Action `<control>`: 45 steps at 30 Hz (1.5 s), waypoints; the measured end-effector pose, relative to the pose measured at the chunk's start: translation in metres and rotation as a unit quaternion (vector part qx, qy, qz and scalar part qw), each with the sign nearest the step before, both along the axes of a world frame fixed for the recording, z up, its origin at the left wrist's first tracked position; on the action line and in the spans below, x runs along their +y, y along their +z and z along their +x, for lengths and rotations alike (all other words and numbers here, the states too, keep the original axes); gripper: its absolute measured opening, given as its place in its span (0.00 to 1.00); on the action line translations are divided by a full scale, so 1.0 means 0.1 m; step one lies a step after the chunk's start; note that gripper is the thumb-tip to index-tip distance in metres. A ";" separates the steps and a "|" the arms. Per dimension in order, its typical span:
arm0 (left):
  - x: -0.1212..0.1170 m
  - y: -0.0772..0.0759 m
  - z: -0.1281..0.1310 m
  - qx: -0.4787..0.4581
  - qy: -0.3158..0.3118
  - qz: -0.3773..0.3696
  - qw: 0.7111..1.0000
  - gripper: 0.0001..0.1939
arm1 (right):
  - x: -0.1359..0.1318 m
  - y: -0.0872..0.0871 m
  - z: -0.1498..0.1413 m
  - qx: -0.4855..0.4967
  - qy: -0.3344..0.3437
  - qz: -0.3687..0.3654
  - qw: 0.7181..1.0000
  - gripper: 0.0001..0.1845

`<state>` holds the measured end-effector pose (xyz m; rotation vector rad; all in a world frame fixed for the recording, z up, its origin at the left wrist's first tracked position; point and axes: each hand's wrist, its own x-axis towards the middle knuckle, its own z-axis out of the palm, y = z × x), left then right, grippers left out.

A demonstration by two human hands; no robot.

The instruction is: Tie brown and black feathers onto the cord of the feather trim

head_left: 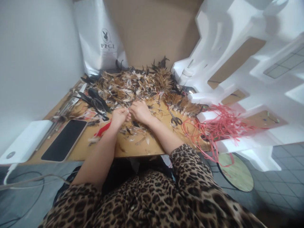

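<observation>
My left hand (120,117) and my right hand (140,111) meet over the middle of the table, fingertips pinched close together. Whatever lies between them is too small and hidden to make out. Just beyond them spreads a large heap of brown, white and black feathers (133,84). Black feathers (96,100) lie to the left of my left hand. A red strip (103,129) shows beside my left wrist, partly covered by it. Loose feathers (135,130) are scattered on the tabletop below my hands. Dark-handled scissors (175,120) rest to the right of my right hand.
A phone (64,140) and a white power bank (26,141) with a cable lie at the left. Pink-red plastic strings (222,122) hang over white foam pieces (249,142) on the right. A silver-white bag (99,41) stands behind the feathers. A round stool (235,171) is below.
</observation>
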<state>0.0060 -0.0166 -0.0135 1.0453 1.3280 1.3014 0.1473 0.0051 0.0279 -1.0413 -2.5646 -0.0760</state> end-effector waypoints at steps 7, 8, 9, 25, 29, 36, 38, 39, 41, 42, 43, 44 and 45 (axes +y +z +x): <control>-0.09 0.09 0.01 0.070 -0.099 -0.034 0.992 0.08 | -0.04 0.03 0.17 0.008 0.031 -0.012 0.999 0.15; -0.10 0.09 0.01 0.066 -0.110 -0.040 0.991 0.08 | -0.03 0.03 0.18 0.021 0.038 -0.024 0.999 0.14; -0.10 0.10 0.00 0.057 -0.120 -0.048 0.990 0.08 | -0.01 0.03 0.20 0.035 0.046 -0.036 0.998 0.14; -0.08 0.03 0.01 0.002 -0.180 -0.116 0.977 0.11 | 0.20 -0.11 0.34 0.181 0.079 -0.338 0.920 0.07; -0.07 0.03 0.04 -0.011 -0.112 -0.072 0.991 0.12 | 0.22 -0.14 0.30 0.196 0.018 -0.293 0.935 0.08; -0.07 0.12 0.06 -0.168 -0.084 -0.066 0.980 0.18 | 0.20 -0.24 0.14 0.320 -0.052 -0.235 0.916 0.09; -0.07 0.12 0.07 -0.186 -0.082 -0.066 0.977 0.18 | 0.19 -0.28 0.09 0.357 -0.065 -0.239 0.901 0.08; -0.07 0.11 0.08 -0.189 -0.084 -0.064 0.976 0.18 | 0.18 -0.29 0.06 0.375 -0.069 -0.246 0.891 0.08; -0.06 0.09 0.09 -0.183 -0.090 -0.052 0.978 0.18 | 0.16 -0.30 0.02 0.415 -0.072 -0.280 0.863 0.07; -0.06 0.07 0.10 -0.175 -0.090 -0.042 0.980 0.18 | 0.15 -0.31 0.01 0.438 -0.075 -0.306 0.842 0.07; -0.05 0.06 0.10 -0.166 -0.087 -0.032 0.982 0.17 | 0.15 -0.31 -0.01 0.464 -0.076 -0.337 0.816 0.06; -0.04 0.04 0.11 -0.157 -0.080 -0.021 0.984 0.17 | 0.14 -0.31 -0.02 0.493 -0.076 -0.370 0.784 0.06; -0.03 0.03 0.11 -0.149 -0.072 -0.014 0.986 0.16 | 0.14 -0.30 -0.03 0.521 -0.072 -0.404 0.749 0.05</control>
